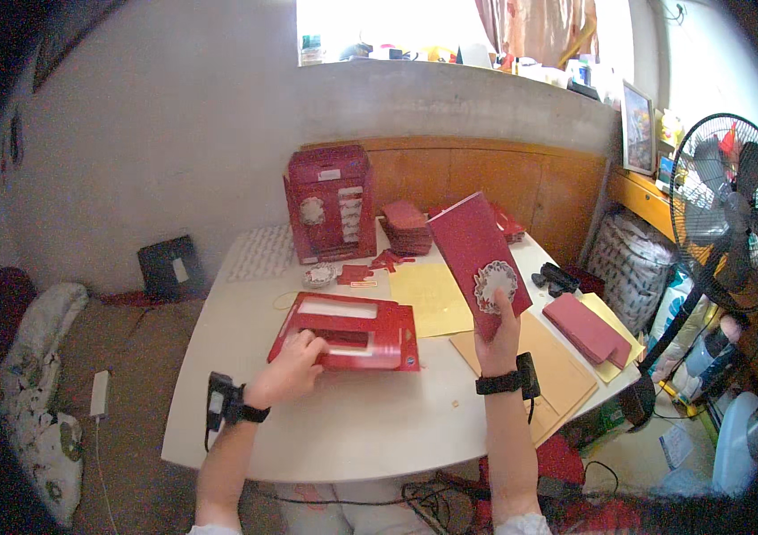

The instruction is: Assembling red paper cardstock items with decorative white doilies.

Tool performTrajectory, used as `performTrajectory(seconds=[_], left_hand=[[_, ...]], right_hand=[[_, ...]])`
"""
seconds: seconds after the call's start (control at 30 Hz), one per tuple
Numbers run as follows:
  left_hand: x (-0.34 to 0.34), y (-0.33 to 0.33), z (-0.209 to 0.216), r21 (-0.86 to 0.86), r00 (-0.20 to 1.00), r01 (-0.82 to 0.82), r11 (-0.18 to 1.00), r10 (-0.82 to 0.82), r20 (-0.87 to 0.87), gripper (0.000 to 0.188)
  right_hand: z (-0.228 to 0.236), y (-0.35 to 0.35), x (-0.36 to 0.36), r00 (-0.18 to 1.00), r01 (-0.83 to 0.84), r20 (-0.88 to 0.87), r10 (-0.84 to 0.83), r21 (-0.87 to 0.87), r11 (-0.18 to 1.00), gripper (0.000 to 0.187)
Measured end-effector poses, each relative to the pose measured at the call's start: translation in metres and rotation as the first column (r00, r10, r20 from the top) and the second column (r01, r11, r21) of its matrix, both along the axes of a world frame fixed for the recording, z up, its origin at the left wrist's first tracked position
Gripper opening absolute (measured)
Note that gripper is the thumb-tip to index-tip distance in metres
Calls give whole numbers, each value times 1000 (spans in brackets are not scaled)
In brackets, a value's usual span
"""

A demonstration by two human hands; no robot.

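My right hand (497,328) holds up a dark red rectangular card panel (473,241), its thumb lying against a round white lacy ornament (495,283) near the panel's lower end. The panel is tilted above the table's right half. At the table's middle, my left hand (292,370) has its fingers bent at the window of a flat red cardboard sleeve (401,334). This sleeve lies on the table and has cut-out openings, one showing white. The fingertips are partly hidden in the opening.
A tall dark red box (330,241) stands at the back of the white table (379,446), beside stacked red cards (406,230) and a small round white ornament (319,275). Yellow sheets (432,308), tan board (557,383) and red panels (580,325) lie rightward. A black fan (736,201) stands right.
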State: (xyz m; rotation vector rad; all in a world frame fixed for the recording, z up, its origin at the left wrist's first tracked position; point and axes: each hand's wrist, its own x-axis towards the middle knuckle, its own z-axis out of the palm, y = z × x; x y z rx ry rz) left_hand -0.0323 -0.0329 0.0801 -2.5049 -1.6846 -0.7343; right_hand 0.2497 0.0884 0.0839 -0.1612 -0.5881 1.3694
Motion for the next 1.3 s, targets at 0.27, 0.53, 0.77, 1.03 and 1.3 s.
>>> performTrajectory(seconds=[0.27, 0.53, 0.77, 1.03, 1.3], left_hand=[[-31, -40, -8, -297, 998, 2, 955, -21, -59, 27], [-22, 9, -20, -29, 994, 40, 999, -37, 106, 33], [-13, 34, -37, 11, 995, 100, 995, -100, 14, 44], [-26, 36, -50, -26, 997, 57, 998, -56, 48, 31], [-24, 32, -41, 295, 984, -137, 946, 97, 147, 35]], right_hand=[[-4, 1, -5, 996, -39, 85, 35, 41, 998, 38], [-7, -1, -13, 906, -23, 421, 39, -42, 999, 32], [-18, 8, -10, 620, 156, 761, -190, 118, 981, 30], [-26, 20, 4, 473, 24, 874, -113, 116, 993, 29], [-9, 1, 2, 465, -171, 858, 220, -156, 973, 29]])
